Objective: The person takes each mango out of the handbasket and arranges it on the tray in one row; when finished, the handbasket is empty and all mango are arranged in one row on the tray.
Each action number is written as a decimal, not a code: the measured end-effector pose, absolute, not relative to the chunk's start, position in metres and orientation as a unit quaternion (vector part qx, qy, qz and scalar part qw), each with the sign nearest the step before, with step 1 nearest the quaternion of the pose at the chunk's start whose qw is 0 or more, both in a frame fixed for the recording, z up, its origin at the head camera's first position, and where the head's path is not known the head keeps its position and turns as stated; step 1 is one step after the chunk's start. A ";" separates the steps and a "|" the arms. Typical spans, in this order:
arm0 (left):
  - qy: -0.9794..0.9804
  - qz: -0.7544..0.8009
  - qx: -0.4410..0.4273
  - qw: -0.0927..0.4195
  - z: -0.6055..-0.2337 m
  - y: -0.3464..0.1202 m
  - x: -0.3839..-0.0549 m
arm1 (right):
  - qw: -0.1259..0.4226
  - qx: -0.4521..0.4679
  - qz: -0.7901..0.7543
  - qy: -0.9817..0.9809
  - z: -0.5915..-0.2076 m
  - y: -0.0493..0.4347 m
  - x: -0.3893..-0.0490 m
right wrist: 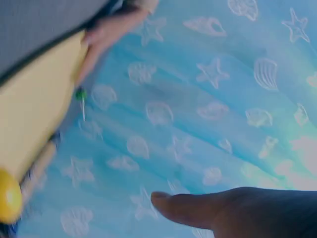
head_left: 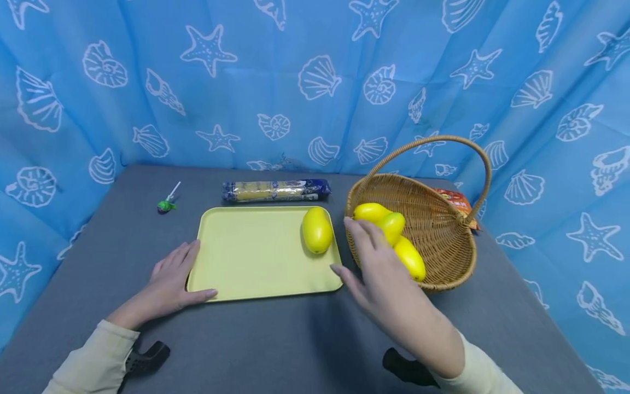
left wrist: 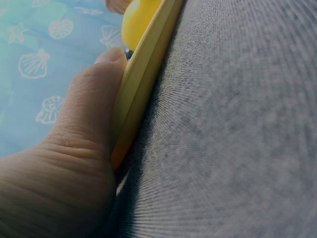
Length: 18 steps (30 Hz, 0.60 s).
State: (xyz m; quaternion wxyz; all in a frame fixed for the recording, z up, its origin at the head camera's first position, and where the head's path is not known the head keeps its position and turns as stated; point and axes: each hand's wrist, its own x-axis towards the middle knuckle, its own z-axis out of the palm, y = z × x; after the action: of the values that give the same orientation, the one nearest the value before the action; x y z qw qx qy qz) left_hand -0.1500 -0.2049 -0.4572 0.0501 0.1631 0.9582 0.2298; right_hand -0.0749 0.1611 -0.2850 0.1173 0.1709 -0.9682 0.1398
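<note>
Where the tray (head_left: 246,262) lies: flat on the grey counter (head_left: 275,350), with a lone yellow mango (head_left: 317,230) near its right end, on the side facing the basket (head_left: 443,235).
Left grip (head_left: 172,276): spread around the tray's near left corner, fingers along the left edge and thumb along the front rim; it looks to me like a steadying touch, which would keep so light a tray from sliding.
Right grip (head_left: 381,273): wide, thumb well apart from the fingers, with nothing held that I can see; it is raised in front of the basket's left rim, and I cannot tell whether the fingertips touch any fruit.
Basket fruit: three yellow mangoes (head_left: 409,258) visible, gathered against the left side, the part nearest the tray and so perhaps the easiest to reach.
Counter's far side: a lollipop (head_left: 167,206) at the left and a long wrapped packet (head_left: 275,190) behind the tray, both apart from the hands' work; a red packet (head_left: 455,201) shows partly behind the basket.
</note>
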 end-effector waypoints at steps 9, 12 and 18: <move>0.959 0.225 0.165 0.052 -0.455 -0.207 -0.151 | 0.053 0.099 0.119 -0.986 -0.260 0.234 -0.093; 0.959 0.226 0.166 0.051 -0.456 -0.207 -0.151 | 0.013 0.078 0.106 -0.991 -0.265 0.258 -0.109; 0.957 0.228 0.166 0.061 -0.456 -0.204 -0.150 | -0.063 0.071 0.092 -0.991 -0.282 0.290 -0.132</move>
State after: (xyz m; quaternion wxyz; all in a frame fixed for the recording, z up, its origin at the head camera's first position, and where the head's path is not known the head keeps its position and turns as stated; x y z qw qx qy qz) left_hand -0.1504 -0.2044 -0.4559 0.0606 0.1661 0.9574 0.2283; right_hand -0.1320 0.2898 -0.2816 -0.0626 0.0710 -0.9912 0.0922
